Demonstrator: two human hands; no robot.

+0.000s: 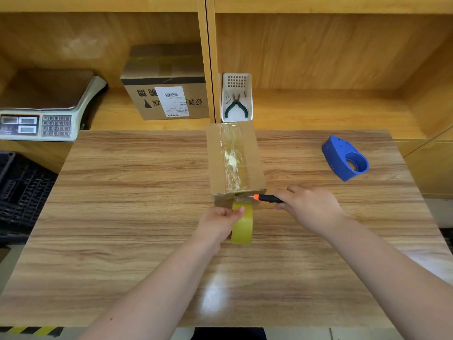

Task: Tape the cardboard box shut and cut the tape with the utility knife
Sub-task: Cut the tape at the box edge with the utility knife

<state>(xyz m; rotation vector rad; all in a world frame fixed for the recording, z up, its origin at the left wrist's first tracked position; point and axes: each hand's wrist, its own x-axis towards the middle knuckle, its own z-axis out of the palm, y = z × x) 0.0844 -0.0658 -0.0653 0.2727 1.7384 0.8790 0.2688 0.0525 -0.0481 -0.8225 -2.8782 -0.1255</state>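
A brown cardboard box [217,163] stands mid-table, with clear tape running along its top seam and down over the near face. My left hand [218,223] grips a yellowish tape roll [242,225] upright just below the box's near face, the tape still joined to the box. My right hand [310,204] holds an orange-and-black utility knife [267,198] level, its blade tip touching the tape at the box's near top edge.
A blue tape dispenser [345,158] lies at the right of the wooden table [122,217]. Behind are a weighing scale [44,111], a labelled carton [166,87] and a white basket [249,94] holding green-handled pliers [236,106]. A black crate [19,190] sits left.
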